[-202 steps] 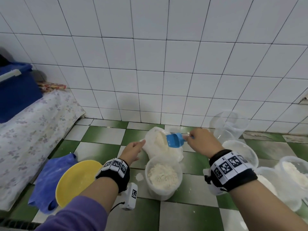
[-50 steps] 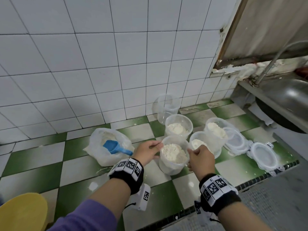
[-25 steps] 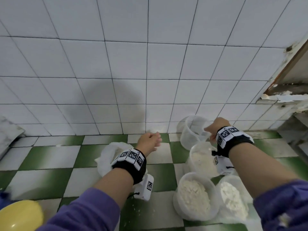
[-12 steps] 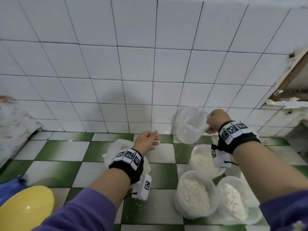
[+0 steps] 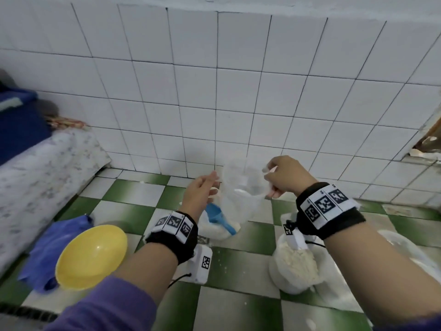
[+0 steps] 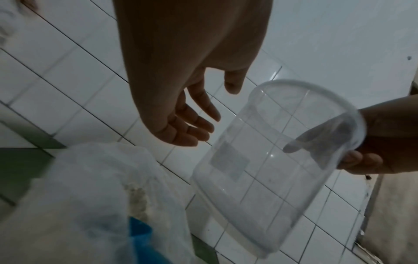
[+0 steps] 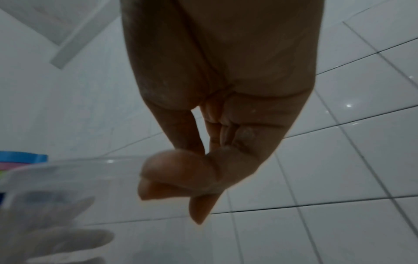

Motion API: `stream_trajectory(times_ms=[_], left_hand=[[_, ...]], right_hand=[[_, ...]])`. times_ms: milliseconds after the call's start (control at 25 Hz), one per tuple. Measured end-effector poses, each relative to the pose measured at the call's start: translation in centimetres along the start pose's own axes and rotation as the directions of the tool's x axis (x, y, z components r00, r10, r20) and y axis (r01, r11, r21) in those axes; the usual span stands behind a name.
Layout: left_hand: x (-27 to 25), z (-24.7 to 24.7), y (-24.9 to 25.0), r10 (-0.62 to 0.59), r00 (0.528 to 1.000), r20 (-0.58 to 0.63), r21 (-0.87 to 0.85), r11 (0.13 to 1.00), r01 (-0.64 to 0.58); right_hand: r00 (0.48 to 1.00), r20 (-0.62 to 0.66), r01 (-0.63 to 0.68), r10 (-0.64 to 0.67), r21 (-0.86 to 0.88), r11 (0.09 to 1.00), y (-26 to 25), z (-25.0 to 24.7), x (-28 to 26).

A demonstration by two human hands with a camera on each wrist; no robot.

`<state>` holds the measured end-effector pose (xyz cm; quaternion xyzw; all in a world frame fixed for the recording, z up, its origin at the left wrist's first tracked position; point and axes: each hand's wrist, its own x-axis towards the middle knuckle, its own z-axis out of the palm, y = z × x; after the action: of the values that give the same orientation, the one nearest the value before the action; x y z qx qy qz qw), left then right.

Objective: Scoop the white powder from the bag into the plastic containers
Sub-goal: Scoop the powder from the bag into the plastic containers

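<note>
My right hand [image 5: 284, 177] pinches the rim of an empty clear plastic container [image 5: 241, 187] and holds it in the air, tilted, above the bag. In the left wrist view the container [image 6: 260, 169] hangs with the right thumb inside its rim. My left hand [image 5: 202, 192] is open beside the container, fingers relaxed [image 6: 194, 125], not touching it. Below lies the clear bag of white powder [image 5: 214, 225] with a blue scoop [image 5: 219, 218] resting in it.
A filled container of powder [image 5: 296, 263] stands on the green-and-white tile floor at the right, with another [image 5: 405, 249] behind my right forearm. A yellow bowl [image 5: 90, 254] and blue cloth [image 5: 52, 244] lie at the left by a covered ledge [image 5: 35, 177].
My right hand has carried the empty container leftward from the stack by the wall to above the bag. The left hand has risen toward it. The view has swung left.
</note>
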<state>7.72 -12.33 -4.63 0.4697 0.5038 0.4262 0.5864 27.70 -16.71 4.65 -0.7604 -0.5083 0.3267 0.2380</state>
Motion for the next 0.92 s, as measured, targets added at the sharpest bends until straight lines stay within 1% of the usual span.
stream_trajectory(times_ms=[80, 200, 320, 400, 480, 640, 760, 920], left_hand=[[-1.3, -2.6, -0.2, 0.007, 1.0, -0.014, -0.021, 1.0, -0.007], [-2.2, -6.2, -1.1, -0.032, 0.999, 0.034, 0.002, 0.999, 0.032], [-2.3, -9.1, -2.7, -0.107, 0.991, 0.077, 0.044, 0.994, 0.104], [-2.2, -10.5, -3.9, -0.16, 0.98, 0.122, 0.079, 0.985, 0.151], [-2.1, -11.3, -5.1, -0.212, 0.961, 0.179, 0.131, 0.973, 0.191], [-1.7, -11.7, -6.3, -0.281, 0.936, 0.211, 0.188, 0.951, 0.243], [-1.2, -11.7, -6.6, -0.302, 0.915, 0.269, 0.194, 0.947, 0.256], [-0.6, -12.1, -7.2, -0.331, 0.866, 0.375, 0.233, 0.938, 0.257]], right_hand=[[0.998, 0.047, 0.033, -0.033, -0.011, 0.999, -1.0, 1.9, -1.4], [0.989, 0.134, 0.073, -0.067, -0.039, 0.997, -2.1, 4.8, -3.1], [0.972, 0.23, 0.064, -0.045, -0.072, 0.995, -1.8, 8.5, -4.2], [0.965, 0.261, 0.046, -0.023, -0.083, 0.995, -1.0, 10.9, -4.5], [0.97, 0.244, 0.032, -0.01, -0.087, 0.996, 0.1, 12.7, -4.8], [0.98, 0.2, 0.002, 0.011, -0.065, 0.998, 1.7, 14.8, -5.2], [0.983, 0.183, -0.002, 0.008, -0.032, 0.999, 2.3, 15.7, -5.2], [0.984, 0.18, -0.013, 0.01, 0.02, 1.0, 3.0, 16.4, -5.5]])
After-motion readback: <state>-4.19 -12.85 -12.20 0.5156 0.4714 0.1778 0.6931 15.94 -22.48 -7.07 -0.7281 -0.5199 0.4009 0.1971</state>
